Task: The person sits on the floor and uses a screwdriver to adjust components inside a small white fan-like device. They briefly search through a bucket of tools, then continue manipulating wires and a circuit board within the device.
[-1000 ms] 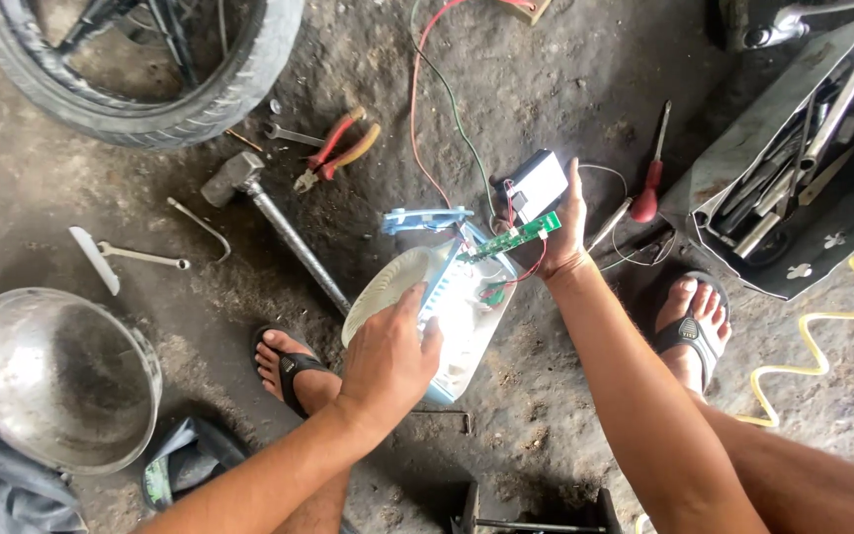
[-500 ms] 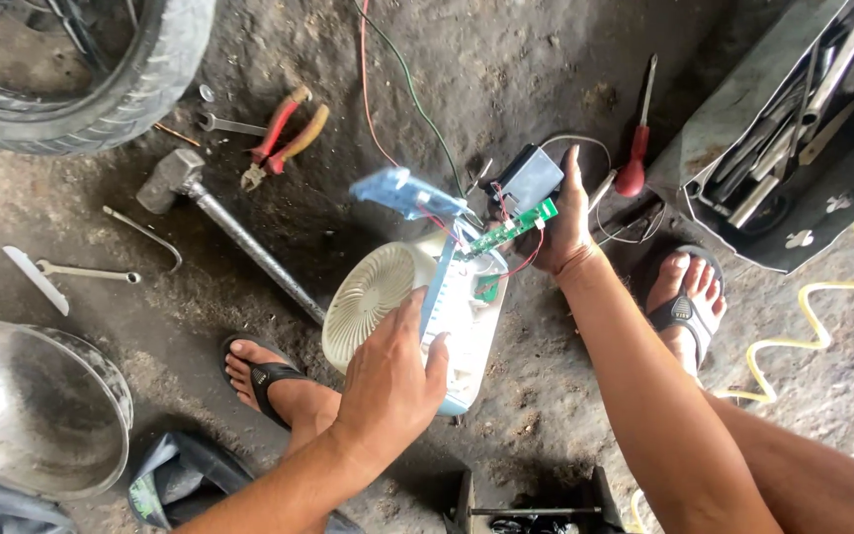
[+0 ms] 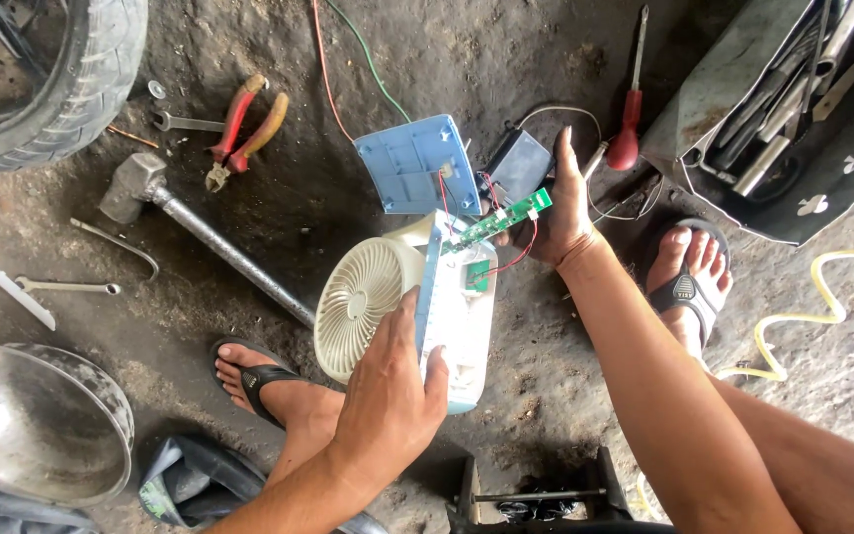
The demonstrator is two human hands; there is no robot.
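My left hand grips the lower end of a small white and light-blue portable fan, opened up, with its round grille facing left. My right hand holds the fan's green circuit board together with a black battery block. Thin red wires run from the board to the fan body. The blue back cover hangs off the top of the fan, its inner side facing up.
On the dirt floor lie red-handled pliers, a hammer, wrenches and a red screwdriver. A tyre is top left, a metal bowl bottom left, a tool case top right, a yellow hose at right.
The fan has turned in my hands, so its grille now faces left and shows more fully. The blue back cover has swung open to show its inner side. The view has shifted.
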